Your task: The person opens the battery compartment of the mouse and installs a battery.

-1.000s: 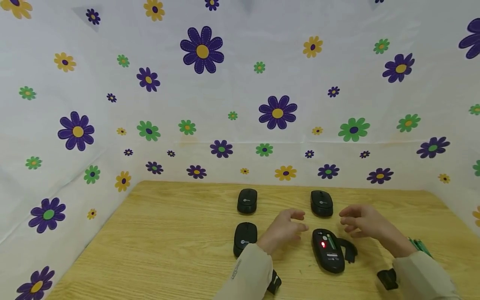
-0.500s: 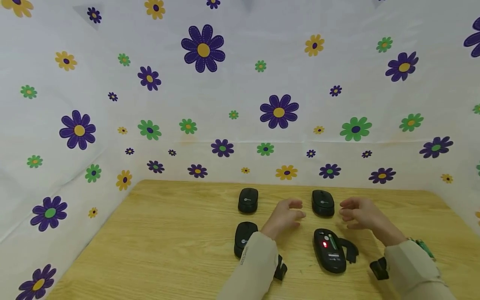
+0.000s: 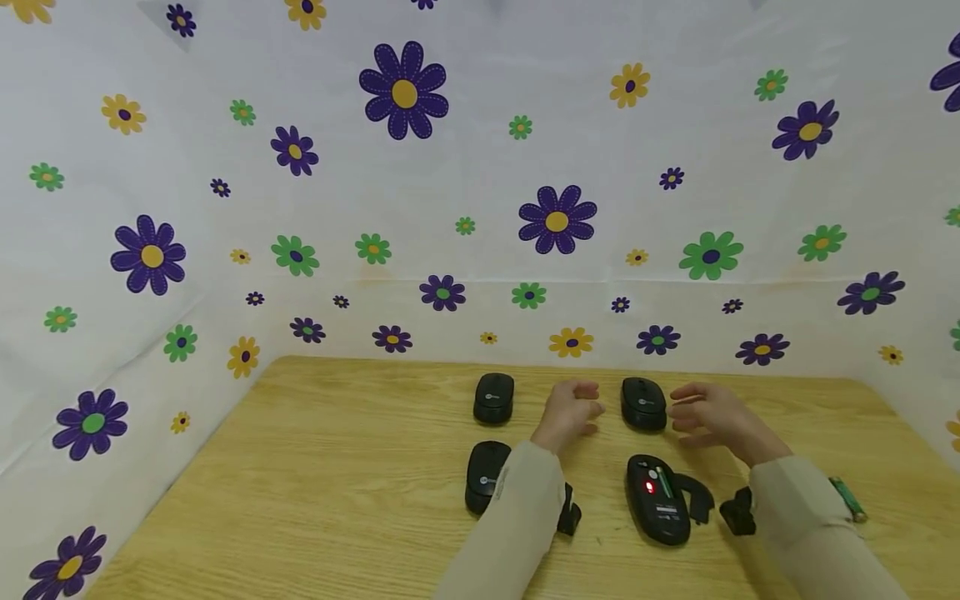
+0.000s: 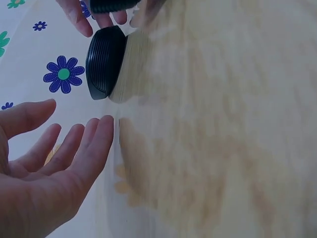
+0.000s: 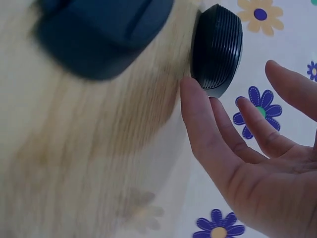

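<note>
A black computer mouse (image 3: pixel 643 416) sits upright at the back right of the table, between my two hands. My left hand (image 3: pixel 564 415) is to its left, fingers relaxed and holding nothing, with a gap to the mouse. Close to the mouse's right side is my right hand (image 3: pixel 712 421), fingers loosely bent; whether a fingertip touches it I cannot tell. In the left wrist view, the same mouse (image 4: pixel 105 62) stands beyond my fingers. Nearer me lies an upside-down mouse (image 3: pixel 663 523), its battery bay uncovered, showing a green battery (image 3: pixel 663 482) and a red light.
Two more black mice stand left of my left hand, one at the back (image 3: pixel 493 400) and one nearer (image 3: pixel 482 479), partly behind my sleeve. A curved black cover (image 3: pixel 699 500) lies beside the upturned mouse. Green batteries (image 3: pixel 851 500) lie at the right, partly hidden by my right sleeve.
Both hands have moved forward over the table, from above the upturned mouse to either side of the back right mouse. The mice have stayed in place.
</note>
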A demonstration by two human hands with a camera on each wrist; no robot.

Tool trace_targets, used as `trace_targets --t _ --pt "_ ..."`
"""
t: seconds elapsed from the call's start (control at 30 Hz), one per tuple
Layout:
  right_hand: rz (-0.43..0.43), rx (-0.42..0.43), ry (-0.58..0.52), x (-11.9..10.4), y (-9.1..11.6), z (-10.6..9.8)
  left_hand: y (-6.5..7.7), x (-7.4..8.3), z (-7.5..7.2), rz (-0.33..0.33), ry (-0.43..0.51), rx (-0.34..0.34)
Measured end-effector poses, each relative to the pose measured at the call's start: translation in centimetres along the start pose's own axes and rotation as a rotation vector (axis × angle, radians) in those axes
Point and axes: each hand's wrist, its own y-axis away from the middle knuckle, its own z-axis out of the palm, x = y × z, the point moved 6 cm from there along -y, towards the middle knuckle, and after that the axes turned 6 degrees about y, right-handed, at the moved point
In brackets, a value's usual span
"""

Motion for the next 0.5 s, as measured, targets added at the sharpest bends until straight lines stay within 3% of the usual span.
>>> trace_targets --t 0.17,0.5 --pt "0.014 -0.025 -0.097 0.6 -0.3 -0.7 -0.6 -0.3 0.3 -0.042 0.05 -0.037" --pt "0.053 -0.029 -0.158 0.8 -1.6 -1.5 -1.9 -0.4 0.4 -0.121 0.116 -0.064"
